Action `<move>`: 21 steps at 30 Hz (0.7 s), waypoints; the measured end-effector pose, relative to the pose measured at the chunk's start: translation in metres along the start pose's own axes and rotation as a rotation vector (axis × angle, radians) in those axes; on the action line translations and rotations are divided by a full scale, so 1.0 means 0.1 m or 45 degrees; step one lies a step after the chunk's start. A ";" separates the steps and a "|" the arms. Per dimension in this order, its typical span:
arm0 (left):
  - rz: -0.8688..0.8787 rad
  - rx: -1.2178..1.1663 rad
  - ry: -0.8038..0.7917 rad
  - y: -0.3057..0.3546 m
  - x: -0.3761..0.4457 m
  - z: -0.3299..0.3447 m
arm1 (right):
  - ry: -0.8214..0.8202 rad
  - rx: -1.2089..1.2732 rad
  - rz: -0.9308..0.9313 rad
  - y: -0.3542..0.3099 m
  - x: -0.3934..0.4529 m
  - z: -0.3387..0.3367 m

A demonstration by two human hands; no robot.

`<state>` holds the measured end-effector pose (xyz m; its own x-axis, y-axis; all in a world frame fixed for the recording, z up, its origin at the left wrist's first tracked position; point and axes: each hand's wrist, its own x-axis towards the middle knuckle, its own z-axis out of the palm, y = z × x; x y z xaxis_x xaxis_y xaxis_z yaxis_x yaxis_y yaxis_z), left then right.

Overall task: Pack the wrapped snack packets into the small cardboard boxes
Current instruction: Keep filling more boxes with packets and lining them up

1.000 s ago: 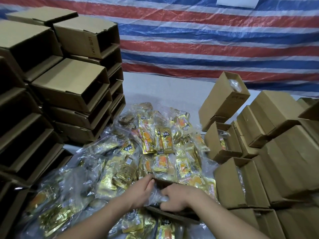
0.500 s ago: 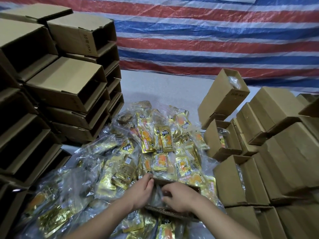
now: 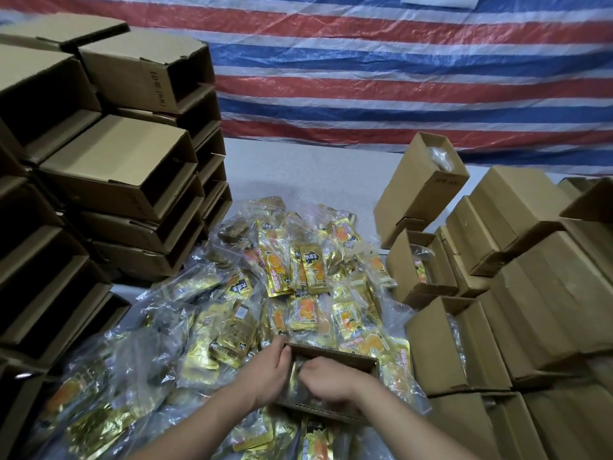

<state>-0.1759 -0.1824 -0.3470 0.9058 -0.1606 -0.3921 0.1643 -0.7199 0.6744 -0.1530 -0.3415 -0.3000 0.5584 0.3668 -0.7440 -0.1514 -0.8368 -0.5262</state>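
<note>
Both hands are working at a small open cardboard box [image 3: 335, 355] that is sitting on top of the heap of snack packets [image 3: 298, 287] near the bottom middle of the view. The left hand [image 3: 270, 373] is gripping the box's left wall, thumb and fingers curled over its edge. The right hand [image 3: 326, 381] is reaching down inside the box with its fingers bent onto a clear-wrapped packet there; whether it is actually pinching that packet cannot be told. The gold and orange packets, bagged in clear plastic, are spreading across the pale desk [image 3: 298, 167] between two groups of cartons. Empty boxes [image 3: 116, 167] are lying stacked on their sides to the left. Filled boxes [image 3: 438, 353] are standing upright to the right, wrapping showing in their open tops. A red, white and blue striped tarp [image 3: 365, 78] is hanging behind
</note>
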 end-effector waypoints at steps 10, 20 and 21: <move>-0.018 0.019 -0.026 -0.03 0.00 0.03 | -0.143 -0.166 0.043 0.15 0.01 0.13; -0.096 -0.044 -0.072 0.05 0.02 -0.04 | 0.148 0.096 -0.098 0.16 -0.28 -0.23; -0.109 -0.064 -0.078 0.06 0.02 -0.05 | 0.271 0.103 -0.154 0.18 -0.33 -0.31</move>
<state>-0.1710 -0.1838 -0.3411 0.8623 -0.1423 -0.4859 0.2605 -0.6981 0.6669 -0.1491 -0.3809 -0.2723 0.7344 0.3612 -0.5746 -0.1327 -0.7538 -0.6435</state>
